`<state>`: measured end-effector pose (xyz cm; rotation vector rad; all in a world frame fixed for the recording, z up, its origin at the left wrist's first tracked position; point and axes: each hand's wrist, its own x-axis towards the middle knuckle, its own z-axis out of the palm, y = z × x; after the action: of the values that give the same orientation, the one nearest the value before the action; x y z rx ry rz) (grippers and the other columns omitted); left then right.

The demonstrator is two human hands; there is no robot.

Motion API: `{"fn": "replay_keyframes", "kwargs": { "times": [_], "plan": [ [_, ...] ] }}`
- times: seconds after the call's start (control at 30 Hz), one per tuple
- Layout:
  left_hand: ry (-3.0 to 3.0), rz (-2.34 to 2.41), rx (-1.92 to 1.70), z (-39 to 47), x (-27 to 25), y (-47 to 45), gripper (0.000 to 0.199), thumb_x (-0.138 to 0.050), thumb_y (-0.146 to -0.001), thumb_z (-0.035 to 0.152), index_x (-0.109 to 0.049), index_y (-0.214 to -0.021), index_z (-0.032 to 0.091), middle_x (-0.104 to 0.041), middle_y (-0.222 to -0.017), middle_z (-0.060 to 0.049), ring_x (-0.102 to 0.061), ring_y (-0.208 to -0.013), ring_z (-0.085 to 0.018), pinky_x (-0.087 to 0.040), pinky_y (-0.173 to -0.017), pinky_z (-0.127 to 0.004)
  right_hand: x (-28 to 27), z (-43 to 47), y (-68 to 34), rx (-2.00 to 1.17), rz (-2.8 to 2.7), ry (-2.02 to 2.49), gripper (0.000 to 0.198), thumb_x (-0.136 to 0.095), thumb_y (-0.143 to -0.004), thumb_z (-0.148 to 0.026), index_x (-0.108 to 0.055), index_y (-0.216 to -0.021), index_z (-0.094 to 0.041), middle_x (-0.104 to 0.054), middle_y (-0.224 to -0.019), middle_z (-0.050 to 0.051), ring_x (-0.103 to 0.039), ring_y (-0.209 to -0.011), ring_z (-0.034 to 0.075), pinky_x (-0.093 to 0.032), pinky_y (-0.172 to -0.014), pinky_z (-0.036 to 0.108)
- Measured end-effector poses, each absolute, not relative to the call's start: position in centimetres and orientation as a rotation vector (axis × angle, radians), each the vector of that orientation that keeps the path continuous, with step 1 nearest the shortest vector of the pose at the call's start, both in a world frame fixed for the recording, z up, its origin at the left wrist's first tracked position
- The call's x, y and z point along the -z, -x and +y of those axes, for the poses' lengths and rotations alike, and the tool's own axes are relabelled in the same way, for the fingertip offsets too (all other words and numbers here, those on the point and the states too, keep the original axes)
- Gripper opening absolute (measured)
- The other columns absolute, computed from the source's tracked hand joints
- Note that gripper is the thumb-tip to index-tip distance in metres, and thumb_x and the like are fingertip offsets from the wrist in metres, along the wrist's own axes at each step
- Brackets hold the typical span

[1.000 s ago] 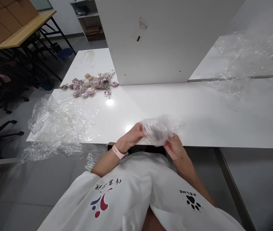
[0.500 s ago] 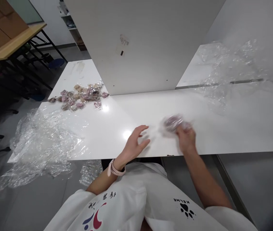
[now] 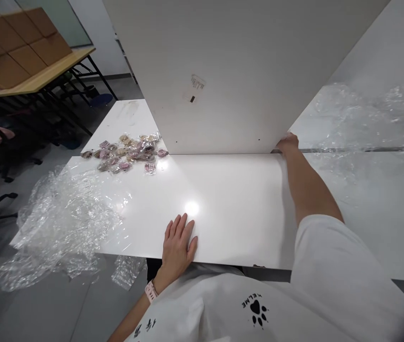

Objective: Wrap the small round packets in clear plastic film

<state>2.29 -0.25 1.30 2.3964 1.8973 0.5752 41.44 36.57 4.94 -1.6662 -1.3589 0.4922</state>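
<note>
- As the panel [image 3: 230, 85] partly hides the right hand [image 3: 289, 142], its grip cannot be told; slips could pass unseen.
- Swept leftward, the flat, empty left hand [image 3: 177, 242] could snag film [image 3: 70, 216].

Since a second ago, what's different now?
The right hand reached forward to the edge of the white panel; the wrapped packet it carried is out of sight. The left hand let go and rests on the table. The packet pile and loose plastic stayed put.
</note>
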Motion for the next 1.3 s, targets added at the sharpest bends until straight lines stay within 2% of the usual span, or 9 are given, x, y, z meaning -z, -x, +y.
{"fn": "replay_keyframes", "kwargs": {
  "times": [0.2, 0.3, 0.47, 0.63, 0.77, 0.9, 1.0, 1.13, 1.3],
  "plan": [
    [-2.382, 1.882, -0.606, -0.2, -1.2, -2.1, 0.046, -0.053, -0.094, 0.028, -0.054, -0.14, 0.025, -0.045, -0.155, -0.009, -0.039, -0.145, -0.03, -0.035, -0.117, -0.052, -2.1, 28.2, -46.6, -0.098, -1.342, 1.889, 0.034, -0.061, -0.088, -0.036, -0.062, -0.114, -0.013, -0.047, -0.143, 0.026, -0.028, -0.134, 0.032, -0.011, -0.108, 0.055],
    [-2.382, 1.854, -0.627, -0.2, -1.2, -2.0, 0.045, -0.053, -0.094, 0.028, -0.054, -0.139, 0.024, -0.045, -0.155, -0.01, -0.038, -0.146, -0.03, -0.033, -0.118, -0.053, 0.3, 21.5, -49.5, -0.059, -1.346, 2.116, 0.044, -0.048, -0.095, -0.037, -0.058, -0.129, -0.011, -0.033, -0.155, 0.028, -0.022, -0.143, 0.037, -0.01, -0.112, 0.059],
    [-2.35, 1.817, -0.672, -0.1, -0.9, -2.0, 0.044, -0.052, -0.095, 0.029, -0.054, -0.139, 0.022, -0.046, -0.154, -0.012, -0.037, -0.146, -0.031, -0.029, -0.12, -0.054, 2.0, 13.2, -47.3, -0.174, -1.508, 2.175, 0.052, -0.041, -0.093, -0.036, -0.058, -0.132, -0.006, -0.048, -0.146, 0.026, -0.035, -0.143, 0.035, -0.025, -0.117, 0.055],
    [-2.125, 1.779, -0.847, -0.1, -2.1, -1.9, 0.038, -0.051, -0.097, 0.031, -0.056, -0.133, 0.02, -0.052, -0.148, -0.014, -0.043, -0.142, -0.031, -0.033, -0.117, -0.056, -0.9, 4.7, -34.3, -0.339, -1.856, 1.756, 0.05, -0.043, -0.094, -0.041, -0.06, -0.133, -0.014, -0.057, -0.14, 0.019, -0.047, -0.135, 0.034, -0.034, -0.114, 0.06],
    [-1.973, 1.615, -1.112, 1.2, -5.7, -2.3, 0.031, -0.05, -0.099, 0.031, -0.057, -0.127, 0.022, -0.058, -0.14, -0.012, -0.052, -0.131, -0.025, -0.048, -0.105, -0.046, -6.8, -1.0, -25.8, -0.773, -2.109, 1.082, 0.035, -0.052, -0.097, -0.031, -0.064, -0.13, -0.03, -0.065, -0.132, 0.007, -0.063, -0.119, 0.024, -0.055, -0.097, 0.042],
    [-2.121, 1.426, -1.11, 4.7, -8.0, -4.1, 0.023, -0.044, -0.101, 0.03, -0.063, -0.113, 0.022, -0.067, -0.125, -0.009, -0.058, -0.121, -0.022, -0.05, -0.101, -0.043, -10.9, -1.4, -25.3, -0.49, -1.663, 1.17, 0.021, -0.054, -0.097, -0.025, -0.071, -0.108, -0.027, -0.074, -0.099, 0.003, -0.069, -0.082, 0.017, -0.057, -0.074, 0.032],
    [-2.319, 1.305, -0.676, 7.2, -7.6, -5.5, 0.035, -0.036, -0.104, 0.035, -0.062, -0.124, 0.022, -0.058, -0.143, -0.008, -0.049, -0.136, -0.024, -0.042, -0.112, -0.048, -9.5, 0.4, -27.5, -0.307, -1.55, 1.485, 0.026, -0.049, -0.099, -0.036, -0.072, -0.099, -0.024, -0.072, -0.102, 0.006, -0.066, -0.093, 0.02, -0.054, -0.079, 0.035],
    [-2.457, 1.183, 0.014, 8.7, -5.6, -4.3, 0.066, -0.038, -0.099, 0.058, -0.034, -0.154, 0.022, -0.028, -0.164, -0.009, -0.018, -0.153, -0.034, -0.017, -0.123, -0.061, -4.3, 2.0, -31.1, -0.522, -1.882, 1.597, 0.04, -0.043, -0.098, -0.048, -0.072, -0.087, -0.024, -0.072, -0.111, 0.007, -0.062, -0.111, 0.025, -0.05, -0.097, 0.046],
    [-2.389, 1.435, 0.135, 9.0, -4.2, 0.8, 0.086, -0.035, -0.093, 0.072, -0.013, -0.161, 0.024, -0.008, -0.168, -0.007, 0.001, -0.155, -0.034, -0.006, -0.124, -0.059, -2.4, 3.6, -37.0, -0.426, -1.783, 1.939, 0.049, -0.04, -0.094, -0.053, -0.064, -0.064, -0.022, -0.072, -0.106, 0.011, -0.064, -0.109, 0.029, -0.048, -0.099, 0.048]
  ]
}}
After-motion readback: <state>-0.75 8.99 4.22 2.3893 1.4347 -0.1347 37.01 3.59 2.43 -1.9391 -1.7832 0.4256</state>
